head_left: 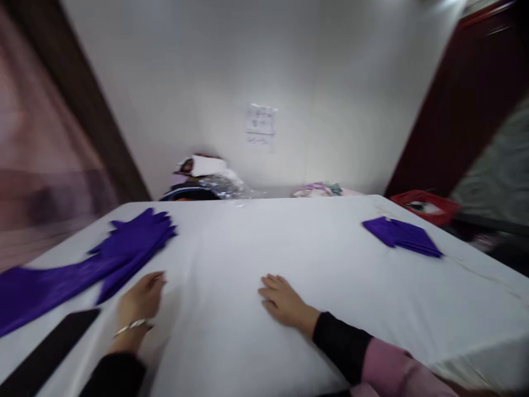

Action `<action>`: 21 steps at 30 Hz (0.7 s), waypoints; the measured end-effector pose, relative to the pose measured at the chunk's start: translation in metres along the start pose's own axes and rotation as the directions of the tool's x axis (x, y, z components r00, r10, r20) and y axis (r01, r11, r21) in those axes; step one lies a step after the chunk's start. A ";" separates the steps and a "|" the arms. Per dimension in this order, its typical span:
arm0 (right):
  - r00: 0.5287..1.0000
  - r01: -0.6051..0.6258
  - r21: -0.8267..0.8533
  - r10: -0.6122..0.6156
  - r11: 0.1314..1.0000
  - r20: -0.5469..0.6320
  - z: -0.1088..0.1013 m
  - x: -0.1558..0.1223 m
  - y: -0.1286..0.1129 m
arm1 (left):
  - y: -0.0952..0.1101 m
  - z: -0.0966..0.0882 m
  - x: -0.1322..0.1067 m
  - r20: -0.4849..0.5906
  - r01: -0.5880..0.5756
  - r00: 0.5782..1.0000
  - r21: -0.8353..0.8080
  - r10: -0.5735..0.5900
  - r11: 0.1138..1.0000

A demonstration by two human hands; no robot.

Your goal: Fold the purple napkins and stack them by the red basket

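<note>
My left hand (140,303) rests on the white table cover (256,242), fingers stretched forward, a silver bracelet on the wrist. It holds nothing and lies just right of a pile of long purple gloves (95,264). My right hand (283,303) lies flat on the cover near the middle, fingers out and empty. A folded stack of purple gloves (403,236) sits far right, well away from both hands.
A flat black object (49,353) lies at the near left edge. Bags and bundled cloth (204,179) stand behind the table against the white wall. A red bag (425,207) sits beyond the right corner. The picture is smeared by motion.
</note>
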State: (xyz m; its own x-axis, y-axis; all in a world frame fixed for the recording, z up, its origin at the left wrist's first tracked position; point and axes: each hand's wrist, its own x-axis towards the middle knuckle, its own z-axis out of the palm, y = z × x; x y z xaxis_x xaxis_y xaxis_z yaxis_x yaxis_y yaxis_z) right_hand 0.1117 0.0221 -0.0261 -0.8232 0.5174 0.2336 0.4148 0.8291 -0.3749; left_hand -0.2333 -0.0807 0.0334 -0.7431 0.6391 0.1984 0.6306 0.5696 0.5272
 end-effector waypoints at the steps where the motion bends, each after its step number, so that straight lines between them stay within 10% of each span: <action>1: 1.000 -0.017 0.016 0.017 1.000 0.009 0.000 -0.001 0.001 | 0.000 -0.001 -0.003 0.052 0.033 0.998 -0.022 -0.031 0.999; 9: 0.999 0.013 0.021 -0.014 1.000 0.037 0.009 -0.005 0.009 | 0.002 0.019 0.001 -0.024 0.055 0.998 -0.012 -0.055 0.998; 21: 0.999 0.042 -0.006 -0.042 0.999 0.003 0.020 -0.011 0.019 | -0.030 -0.012 0.056 -0.235 0.131 0.968 0.185 -0.085 0.974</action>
State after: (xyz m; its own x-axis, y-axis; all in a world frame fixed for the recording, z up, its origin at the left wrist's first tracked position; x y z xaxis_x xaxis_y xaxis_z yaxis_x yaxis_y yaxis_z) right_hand 0.1208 0.0279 -0.0532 -0.8408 0.4819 0.2466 0.3825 0.8512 -0.3593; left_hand -0.2966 -0.0675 0.0384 -0.8259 0.4490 0.3410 0.5586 0.7337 0.3869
